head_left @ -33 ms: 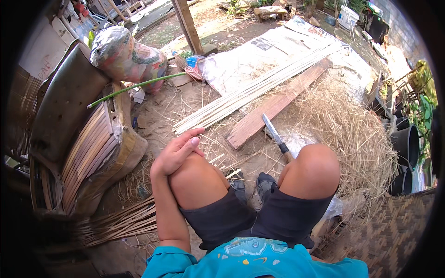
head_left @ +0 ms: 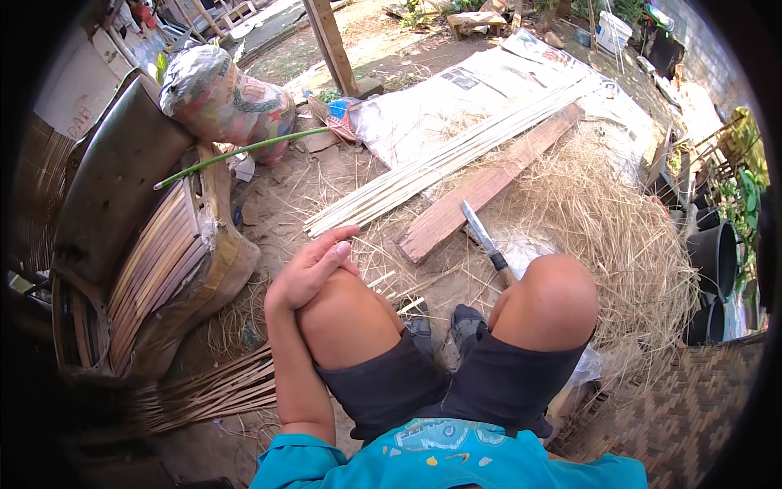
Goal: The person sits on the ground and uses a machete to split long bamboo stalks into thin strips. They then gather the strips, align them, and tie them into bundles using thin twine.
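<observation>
My left hand point(head_left: 316, 265) rests on my left knee, its fingers stretched out and holding nothing. In front of it lies a bundle of pale, thin split bamboo strips point(head_left: 423, 167), running away to the far right. A reddish-brown wooden plank point(head_left: 489, 186) lies beside the strips. A long-bladed knife point(head_left: 482, 235) points away from me near the plank's close end; my right knee partly hides its handle. My right hand is out of sight.
Dry bamboo shavings point(head_left: 603, 220) are heaped at the right. A worn chair point(head_left: 163, 261) stacked with slats stands left, with a green bamboo stick point(head_left: 244, 150) across it. Behind are a stuffed sack point(head_left: 228, 102) and a wooden post point(head_left: 330, 45). Black buckets point(head_left: 713, 253) stand far right.
</observation>
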Available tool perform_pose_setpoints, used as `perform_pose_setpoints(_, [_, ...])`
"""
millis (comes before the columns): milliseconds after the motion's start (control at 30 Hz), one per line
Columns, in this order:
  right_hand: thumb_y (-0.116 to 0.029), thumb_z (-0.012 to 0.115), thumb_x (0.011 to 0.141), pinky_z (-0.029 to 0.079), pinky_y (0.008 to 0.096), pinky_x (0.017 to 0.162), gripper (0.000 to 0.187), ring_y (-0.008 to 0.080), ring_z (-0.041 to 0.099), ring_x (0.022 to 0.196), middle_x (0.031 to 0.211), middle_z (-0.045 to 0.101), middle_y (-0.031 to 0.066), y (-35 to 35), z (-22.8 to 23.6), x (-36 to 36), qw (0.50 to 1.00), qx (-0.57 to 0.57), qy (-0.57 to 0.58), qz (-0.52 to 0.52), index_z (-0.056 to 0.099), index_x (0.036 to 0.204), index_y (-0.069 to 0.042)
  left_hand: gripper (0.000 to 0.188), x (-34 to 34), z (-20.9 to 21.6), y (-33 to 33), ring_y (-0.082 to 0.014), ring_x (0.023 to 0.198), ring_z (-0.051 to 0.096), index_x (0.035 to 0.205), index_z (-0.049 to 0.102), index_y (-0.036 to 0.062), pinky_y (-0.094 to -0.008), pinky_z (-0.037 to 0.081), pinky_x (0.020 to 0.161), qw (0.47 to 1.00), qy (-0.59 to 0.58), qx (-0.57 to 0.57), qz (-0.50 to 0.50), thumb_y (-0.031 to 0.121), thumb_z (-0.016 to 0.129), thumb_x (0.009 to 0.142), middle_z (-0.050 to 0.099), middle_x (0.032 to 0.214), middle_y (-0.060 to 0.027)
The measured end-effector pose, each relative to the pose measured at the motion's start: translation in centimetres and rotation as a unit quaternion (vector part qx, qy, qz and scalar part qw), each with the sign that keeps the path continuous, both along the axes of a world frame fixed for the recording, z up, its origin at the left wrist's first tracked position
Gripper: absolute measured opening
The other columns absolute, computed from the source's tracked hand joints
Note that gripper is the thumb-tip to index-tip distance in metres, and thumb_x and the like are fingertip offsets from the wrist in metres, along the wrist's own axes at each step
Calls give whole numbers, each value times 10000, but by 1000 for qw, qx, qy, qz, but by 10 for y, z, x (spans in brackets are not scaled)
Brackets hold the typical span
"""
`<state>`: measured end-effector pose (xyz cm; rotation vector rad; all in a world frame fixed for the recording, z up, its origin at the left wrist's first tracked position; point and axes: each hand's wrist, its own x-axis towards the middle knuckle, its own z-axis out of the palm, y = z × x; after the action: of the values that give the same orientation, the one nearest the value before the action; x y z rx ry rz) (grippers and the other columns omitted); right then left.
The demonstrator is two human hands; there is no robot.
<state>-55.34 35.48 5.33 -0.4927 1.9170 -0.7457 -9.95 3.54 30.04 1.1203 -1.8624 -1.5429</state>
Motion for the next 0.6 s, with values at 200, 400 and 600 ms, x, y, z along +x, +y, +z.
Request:
perform_pose_setpoints(200, [-265, 543, 974, 444, 309, 609, 208, 173, 553, 687, 789, 601, 45, -22, 13, 5, 999, -21, 15, 29, 666, 956, -97, 483, 6, 1, 4, -121, 916, 662, 1453, 487, 15, -276, 476, 896, 1000, -26, -14, 5, 312, 494, 1073, 668, 985, -66])
perform_pose_setpoints(400, [-265, 563, 951, 450, 320, 603, 196, 184, 563, 682, 782, 609, 47, -38, 23, 9, 998, -33, 25, 45, 677, 944, -105, 499, 6, 2, 2, -126, 917, 666, 1465, 482, 27, -281, 468, 908, 999, -38, -1, 10, 328, 496, 1068, 660, 982, -65])
perform_pose_setpoints(600, [-265, 582, 929, 456, 331, 598, 185, 195, 574, 678, 775, 617, 50, -49, 35, 14, 997, -39, 39, 61, 687, 931, -113, 507, 5, 1, 1, -126, 933, 668, 1475, 474, 33, -285, 468, 919, 999, -44, 1, 11, 333, 502, 1066, 683, 988, -79])
